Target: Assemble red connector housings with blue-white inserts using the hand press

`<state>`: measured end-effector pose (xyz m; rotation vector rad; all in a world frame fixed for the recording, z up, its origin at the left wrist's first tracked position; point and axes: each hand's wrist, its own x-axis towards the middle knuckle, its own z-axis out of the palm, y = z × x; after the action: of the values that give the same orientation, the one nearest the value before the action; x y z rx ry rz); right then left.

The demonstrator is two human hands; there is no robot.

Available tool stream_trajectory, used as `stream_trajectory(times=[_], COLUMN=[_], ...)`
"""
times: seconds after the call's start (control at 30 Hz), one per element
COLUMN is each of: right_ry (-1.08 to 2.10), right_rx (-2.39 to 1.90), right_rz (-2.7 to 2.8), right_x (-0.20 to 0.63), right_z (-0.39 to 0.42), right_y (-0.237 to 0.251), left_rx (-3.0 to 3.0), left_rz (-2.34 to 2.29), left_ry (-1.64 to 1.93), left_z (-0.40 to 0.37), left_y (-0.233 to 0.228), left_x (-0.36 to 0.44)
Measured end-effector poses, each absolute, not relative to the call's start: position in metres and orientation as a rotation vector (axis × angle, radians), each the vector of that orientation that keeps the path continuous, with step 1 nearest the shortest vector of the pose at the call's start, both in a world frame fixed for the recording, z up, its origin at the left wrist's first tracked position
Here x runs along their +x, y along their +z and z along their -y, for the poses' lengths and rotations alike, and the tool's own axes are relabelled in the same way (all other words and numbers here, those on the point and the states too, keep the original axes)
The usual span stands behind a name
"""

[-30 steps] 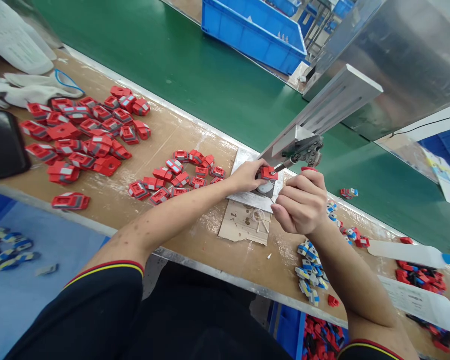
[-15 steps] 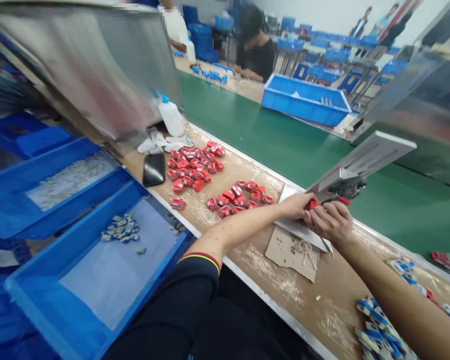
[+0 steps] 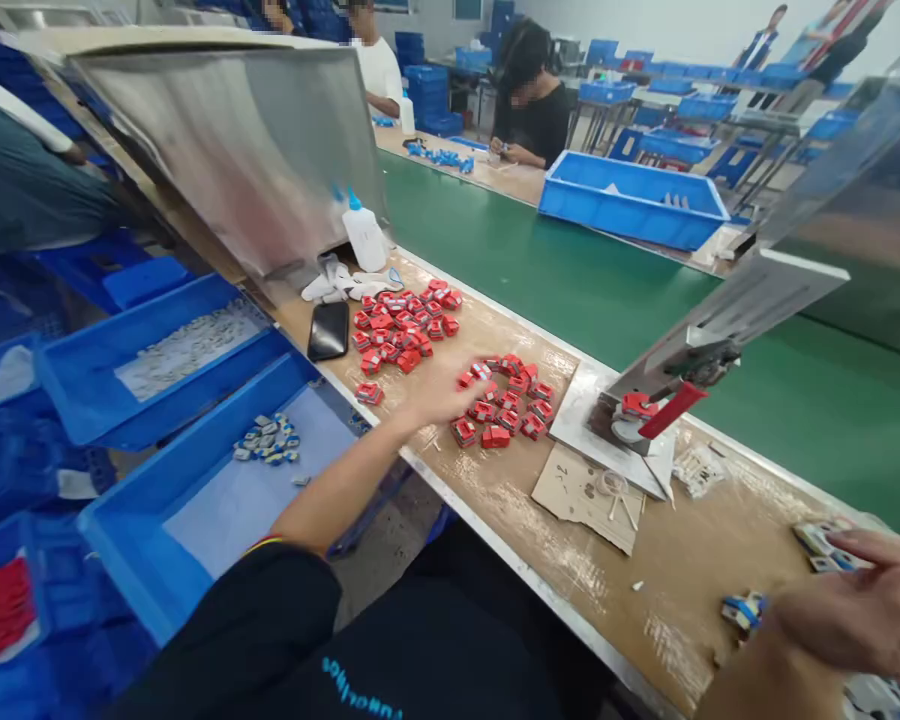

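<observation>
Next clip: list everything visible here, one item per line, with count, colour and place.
red parts: many, red with grey, two piles on the bench
phone: one, black, left of the piles
glue bottle: one, white with blue tip, behind the phone
gloves: white, beside the bottle
clamp press: one, metal with red handle, a red part under it
cardboard: one scrap, brown, before the press
blue parts: small heap, in the near blue bin
conveyor belt: green, behind the bench
left hand: over the red pile
right hand: near blue-white pieces
</observation>
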<state>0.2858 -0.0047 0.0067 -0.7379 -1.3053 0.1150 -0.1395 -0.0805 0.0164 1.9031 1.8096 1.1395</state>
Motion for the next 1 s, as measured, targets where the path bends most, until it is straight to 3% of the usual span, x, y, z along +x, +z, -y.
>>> stream_trajectory(times=[0.13, 0.23, 0.3, 0.43, 0.6, 0.73, 1.0], right_ry=[0.005, 0.145, 0.211, 0.386, 0.559, 0.596, 0.465], right_rx=[-0.83, -0.941, -0.973, -0.971, -1.15, -1.178, -1.087], right_rz=[1.118, 1.362, 1.613, 2.074, 2.332, 2.311, 2.235], right_x=[0.286, 0.281, 0.279, 0.274, 0.266, 0.264, 0.243], right_z=[0.01, 0.014, 0.021, 0.033, 0.035, 0.029, 0.027], right_y=[-0.007, -0.008, -0.005, -0.003, -0.019, -0.033, -0.049], left_rx=[1.823, 1.86, 1.873, 1.811, 1.347, 1.169, 1.126], left_rz=[-2.187, -2.194, -2.199, -2.227, -1.748, -1.197, -0.786], left_ry=[0.763, 0.515, 0.55, 0.958, 1.979, 1.88, 1.352], left_z=[0.123, 0.128, 0.126, 0.123, 0.129, 0.117, 0.026], left_y=[-0.001, -0.024, -0.039, -0.064, -0.066, -0.042, -0.018], left_x=[-0.195, -0.193, -0.189, -0.199, -0.183, -0.107, 0.003])
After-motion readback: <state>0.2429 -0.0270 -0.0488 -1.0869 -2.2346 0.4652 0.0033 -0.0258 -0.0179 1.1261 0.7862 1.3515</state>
